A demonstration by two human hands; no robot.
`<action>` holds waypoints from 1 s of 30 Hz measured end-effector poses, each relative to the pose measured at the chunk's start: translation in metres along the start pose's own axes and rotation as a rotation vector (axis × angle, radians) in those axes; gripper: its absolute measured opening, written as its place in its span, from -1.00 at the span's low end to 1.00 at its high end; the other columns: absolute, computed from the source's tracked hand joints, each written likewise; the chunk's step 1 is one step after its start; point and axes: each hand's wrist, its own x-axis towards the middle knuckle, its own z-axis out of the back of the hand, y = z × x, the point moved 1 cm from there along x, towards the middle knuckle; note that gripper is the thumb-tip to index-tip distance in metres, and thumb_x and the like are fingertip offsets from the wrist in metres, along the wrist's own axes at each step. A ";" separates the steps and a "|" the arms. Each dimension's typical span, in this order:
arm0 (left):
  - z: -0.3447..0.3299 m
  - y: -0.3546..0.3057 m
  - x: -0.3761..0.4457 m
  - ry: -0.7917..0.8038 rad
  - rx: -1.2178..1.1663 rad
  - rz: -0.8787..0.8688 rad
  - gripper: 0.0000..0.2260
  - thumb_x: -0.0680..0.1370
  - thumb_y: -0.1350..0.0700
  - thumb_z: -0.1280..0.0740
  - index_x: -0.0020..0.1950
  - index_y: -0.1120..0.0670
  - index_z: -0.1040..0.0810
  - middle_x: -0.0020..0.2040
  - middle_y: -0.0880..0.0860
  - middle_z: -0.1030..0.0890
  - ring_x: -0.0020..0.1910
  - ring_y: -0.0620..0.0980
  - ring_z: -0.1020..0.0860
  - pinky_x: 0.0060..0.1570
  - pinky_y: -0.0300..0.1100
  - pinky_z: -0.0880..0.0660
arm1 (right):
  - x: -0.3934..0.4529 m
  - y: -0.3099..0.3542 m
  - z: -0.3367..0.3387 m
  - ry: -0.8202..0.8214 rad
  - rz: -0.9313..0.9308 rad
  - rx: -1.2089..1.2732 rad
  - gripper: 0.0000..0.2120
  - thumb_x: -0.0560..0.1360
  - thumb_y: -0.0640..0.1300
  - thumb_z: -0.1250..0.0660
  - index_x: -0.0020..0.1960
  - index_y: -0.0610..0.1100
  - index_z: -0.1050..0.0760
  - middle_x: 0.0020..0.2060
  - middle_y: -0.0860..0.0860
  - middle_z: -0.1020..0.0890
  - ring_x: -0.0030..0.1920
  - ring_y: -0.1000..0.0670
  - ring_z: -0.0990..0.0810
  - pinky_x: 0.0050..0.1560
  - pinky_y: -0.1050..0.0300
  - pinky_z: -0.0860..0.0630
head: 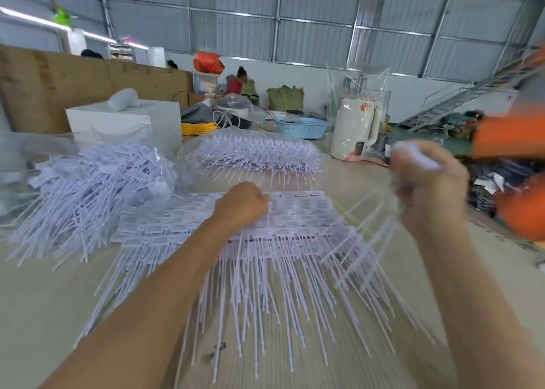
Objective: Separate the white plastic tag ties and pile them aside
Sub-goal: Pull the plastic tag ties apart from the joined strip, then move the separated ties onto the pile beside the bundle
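A flat stack of joined white tag ties (298, 211) lies on the table in front of me, its thin tails fanning toward me. My left hand (242, 203) rests on this stack with curled fingers, pinching one tie near its head. My right hand (429, 179) is raised above the stack's right side and grips a bunch of separated ties (368, 241), whose tails hang down and left; the hand is blurred. A loose pile of separated ties (97, 188) lies at the left on a clear plastic bag.
A bagged pack of tag ties (256, 152) lies behind the stack. A white box (126, 120), a blue basket (303, 127) and a white kettle in plastic (356, 129) stand at the back. A person in orange (516, 158) is at the right edge.
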 end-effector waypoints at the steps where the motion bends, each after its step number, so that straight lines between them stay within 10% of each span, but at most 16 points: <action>1: -0.001 0.002 0.000 0.004 -0.036 -0.008 -0.66 0.60 0.08 -0.23 -0.39 0.08 -0.40 -0.34 0.06 -0.46 -0.01 0.19 -0.59 0.13 0.01 -0.49 | 0.008 0.003 0.009 -0.044 -0.083 0.139 -0.82 0.46 -0.22 -0.36 -0.30 -0.04 -0.53 -0.60 0.15 -0.39 -0.60 0.19 -0.29 -0.63 0.37 -0.18; 7: -0.034 -0.007 0.002 0.252 0.052 -0.147 -0.75 0.54 0.06 -0.34 -0.19 0.21 -0.65 0.09 0.11 -0.65 0.03 0.05 -0.60 0.14 -0.04 -0.50 | 0.001 -0.027 -0.003 0.096 -0.412 0.198 -0.82 0.55 -0.19 -0.24 -0.23 -0.16 -0.38 -0.58 0.05 -0.28 -0.61 0.16 -0.19 -0.61 0.34 -0.09; 12: -0.024 -0.019 -0.005 0.018 0.334 -0.220 -0.73 0.50 -0.09 -0.36 0.11 0.04 -0.60 0.17 0.07 -0.50 0.21 0.06 -0.44 0.23 -0.04 -0.31 | -0.009 -0.034 -0.027 0.159 -0.382 0.098 -0.84 0.49 -0.25 -0.34 -0.24 -0.15 -0.42 -0.60 0.11 -0.29 -0.59 0.15 -0.24 -0.63 0.33 -0.15; 16: -0.021 -0.057 -0.031 0.223 -0.335 -0.254 -0.53 0.54 -0.29 -0.09 -0.08 0.06 -0.57 -0.13 0.02 -0.64 -0.05 0.06 -0.61 -0.03 -0.11 -0.49 | -0.015 -0.039 -0.027 0.077 -0.353 0.042 -0.92 0.46 -0.23 -0.39 -0.18 -0.14 -0.51 -0.59 0.12 -0.42 -0.57 0.14 -0.35 -0.56 0.32 -0.27; 19: -0.044 -0.071 -0.047 0.406 -0.279 -0.289 -0.49 0.58 -0.25 -0.07 0.10 0.17 -0.51 -0.03 0.12 -0.64 -0.10 0.08 -0.65 0.07 0.08 -0.54 | -0.015 -0.040 -0.023 -0.017 -0.276 0.021 -0.91 0.45 -0.21 -0.42 -0.20 -0.14 -0.52 -0.55 0.10 -0.43 -0.47 0.06 -0.37 -0.39 0.20 -0.33; 30: -0.011 -0.021 -0.064 -0.004 -0.268 -0.260 -0.86 0.59 0.11 -0.24 -0.02 0.11 -0.57 -0.31 0.01 -0.55 -0.46 -0.17 -0.44 -0.41 -0.28 -0.34 | -0.028 -0.035 -0.084 0.137 -0.266 -0.173 -0.92 0.53 -0.13 -0.32 -0.11 -0.13 -0.52 -0.35 0.01 -0.53 -0.54 0.17 -0.49 -0.44 0.24 -0.45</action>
